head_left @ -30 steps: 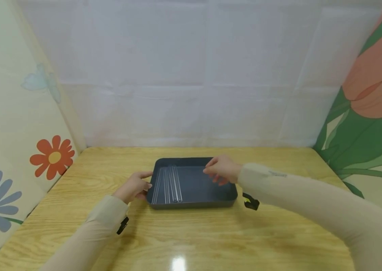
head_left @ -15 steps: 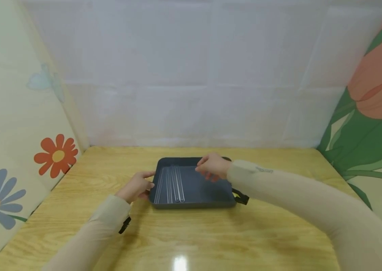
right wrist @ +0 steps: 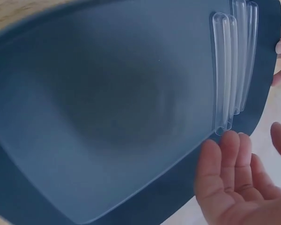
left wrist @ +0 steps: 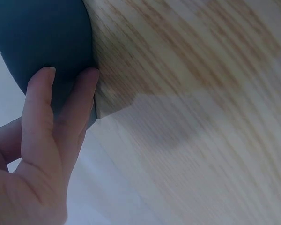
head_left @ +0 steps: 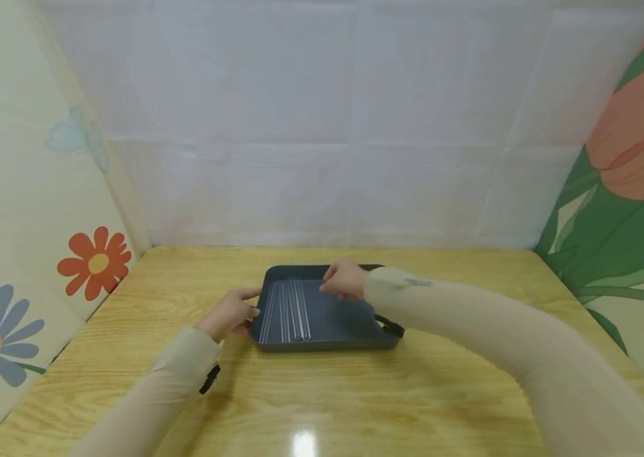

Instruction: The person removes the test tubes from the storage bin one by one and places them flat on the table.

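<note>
A dark blue-grey tray sits in the middle of the wooden table. Several clear plastic tubes lie side by side along its left part. My left hand rests against the tray's left edge. The left wrist view shows its fingers lying straight on the tray's outer wall. My right hand hovers over the far part of the tray, just right of the tubes. In the right wrist view, the right hand is open and empty beside the tube ends, not touching them.
The wooden table extends in front of the tray and to both sides. A white cloth wall closes the back, and flowered panels stand at the left and right. Black straps sit at both wrists.
My right hand has moved left across the tray, from its right half to just beside the tubes. The left hand has stayed at the tray's left edge.
</note>
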Motion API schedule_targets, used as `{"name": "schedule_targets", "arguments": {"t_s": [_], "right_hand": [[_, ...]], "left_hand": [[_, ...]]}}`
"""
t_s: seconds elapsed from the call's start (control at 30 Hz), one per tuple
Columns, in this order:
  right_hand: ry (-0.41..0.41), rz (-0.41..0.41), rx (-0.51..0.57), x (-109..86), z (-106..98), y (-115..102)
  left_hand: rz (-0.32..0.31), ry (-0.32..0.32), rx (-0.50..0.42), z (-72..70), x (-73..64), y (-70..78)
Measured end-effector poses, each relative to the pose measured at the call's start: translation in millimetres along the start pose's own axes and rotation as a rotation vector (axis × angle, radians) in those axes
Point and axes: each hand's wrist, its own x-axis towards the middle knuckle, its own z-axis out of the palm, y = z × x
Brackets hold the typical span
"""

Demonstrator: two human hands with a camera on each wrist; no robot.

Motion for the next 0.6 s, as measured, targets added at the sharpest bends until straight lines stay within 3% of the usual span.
{"name": "schedule_targets", "arguments": {"t_s": [0.6], "right_hand": [[0.002,0.023,-0.071,27.1,19.8,-10.5]], "left_hand": [[0.028,0.014,-0.008,3.8,-0.1,-3.2]]}}
